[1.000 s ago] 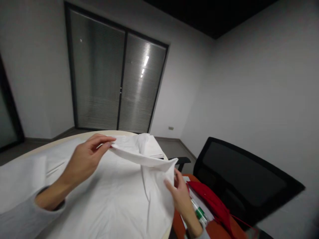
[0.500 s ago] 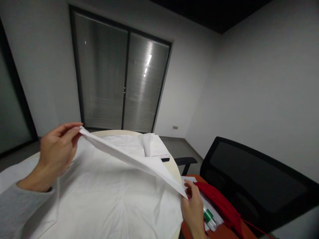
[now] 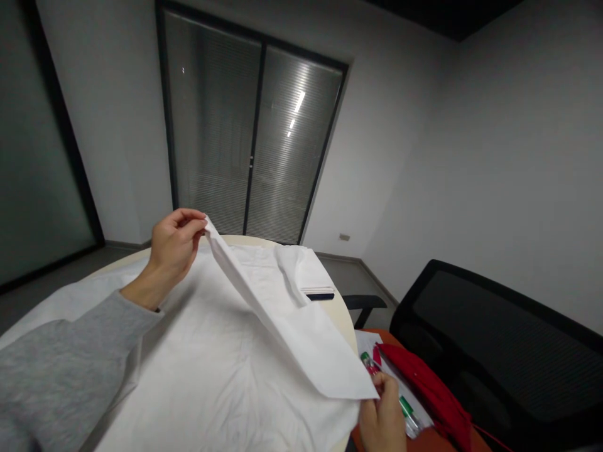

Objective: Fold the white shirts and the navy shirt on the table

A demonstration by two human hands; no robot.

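A white garment of thin, creased cloth lies spread over the round table. My left hand, in a grey sleeve, pinches one corner of its edge and lifts it above the tabletop. At the right rim of the table, my right hand has its fingers closed on the other end of that edge. Between the hands, the raised strip slants down to the right with its border folded over. Which part of the garment this is, I cannot tell.
Folded white cloth with a dark object at its front edge lies on the pale round table. At the right, an orange seat holds red cloth, papers and a clear green-banded bottle. A black mesh chair stands behind.
My left hand has moved right and slightly up with its corner of the garment. My right hand has shifted down and right. The raised strip now slopes more steeply, and the camera view has turned.
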